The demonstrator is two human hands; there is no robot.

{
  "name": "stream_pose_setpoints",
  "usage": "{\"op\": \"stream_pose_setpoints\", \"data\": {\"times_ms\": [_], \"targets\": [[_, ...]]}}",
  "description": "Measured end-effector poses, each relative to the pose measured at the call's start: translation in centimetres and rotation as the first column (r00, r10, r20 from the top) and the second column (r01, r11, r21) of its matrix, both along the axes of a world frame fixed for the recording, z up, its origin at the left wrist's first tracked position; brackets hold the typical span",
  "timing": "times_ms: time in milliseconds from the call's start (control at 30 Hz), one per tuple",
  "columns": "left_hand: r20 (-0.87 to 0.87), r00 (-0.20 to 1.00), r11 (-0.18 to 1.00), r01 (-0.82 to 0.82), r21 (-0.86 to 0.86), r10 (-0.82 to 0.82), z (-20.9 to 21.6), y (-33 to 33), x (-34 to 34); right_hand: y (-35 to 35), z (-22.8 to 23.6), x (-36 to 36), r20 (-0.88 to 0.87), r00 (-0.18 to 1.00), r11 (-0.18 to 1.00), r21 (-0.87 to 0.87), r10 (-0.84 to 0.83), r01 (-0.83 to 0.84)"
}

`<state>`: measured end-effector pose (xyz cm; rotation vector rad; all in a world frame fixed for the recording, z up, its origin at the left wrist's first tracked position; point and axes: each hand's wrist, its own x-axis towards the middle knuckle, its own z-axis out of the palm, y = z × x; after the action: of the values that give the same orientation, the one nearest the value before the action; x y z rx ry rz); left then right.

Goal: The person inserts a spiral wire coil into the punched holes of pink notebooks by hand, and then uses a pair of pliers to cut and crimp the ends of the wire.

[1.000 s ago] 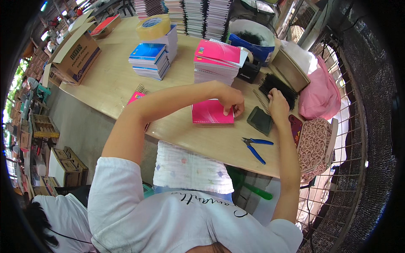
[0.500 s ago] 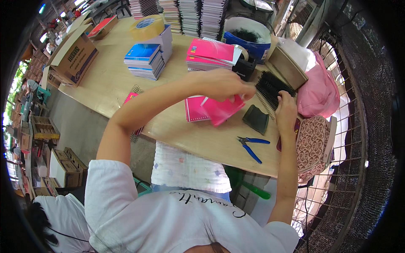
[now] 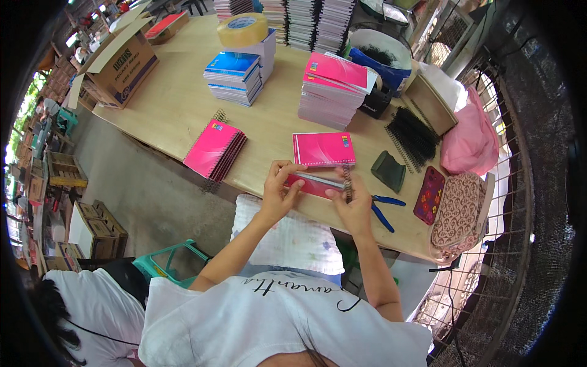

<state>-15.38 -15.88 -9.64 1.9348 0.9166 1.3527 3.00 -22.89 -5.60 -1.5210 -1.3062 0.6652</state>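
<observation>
Over the pale, wood-toned tabletop's (image 3: 263, 125) near edge, the left hand (image 3: 281, 191) pinches a pink-covered paper booklet (image 3: 315, 186); the right hand (image 3: 353, 207) pinches its other end and a dark spiral coil (image 3: 347, 183), seemingly keeping pages aligned. Loose black coils (image 3: 419, 137) lie rightward, probably for easy reach.

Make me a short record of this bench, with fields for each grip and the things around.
Left grip: holds pink-covered booklet
Right grip: same booklet, plus wire coil
Just beyond: pink pad, flat on table
Right: blue-handled pliers, partly hidden
Far right: black coils
Left: spiral-bound pink notebooks
Back: tape roll on a paper stack
</observation>
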Motion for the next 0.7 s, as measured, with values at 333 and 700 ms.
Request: {"op": "stream_pose_setpoints", "data": {"times_ms": [333, 700], "targets": [[0.097, 0.995, 0.992, -0.012, -0.122, 0.024, -1.0, -0.4, 1.2, -1.0, 2.8, 5.0, 0.26, 0.964, 0.998, -0.035, 0.06, -0.053], [0.084, 0.996, 0.991, 0.027, -0.134, -0.016, -0.6, 0.4, 0.1, 0.7, 1.3, 4.7, 0.193, 0.957, 0.973, 0.042, 0.214, -0.226]]}}
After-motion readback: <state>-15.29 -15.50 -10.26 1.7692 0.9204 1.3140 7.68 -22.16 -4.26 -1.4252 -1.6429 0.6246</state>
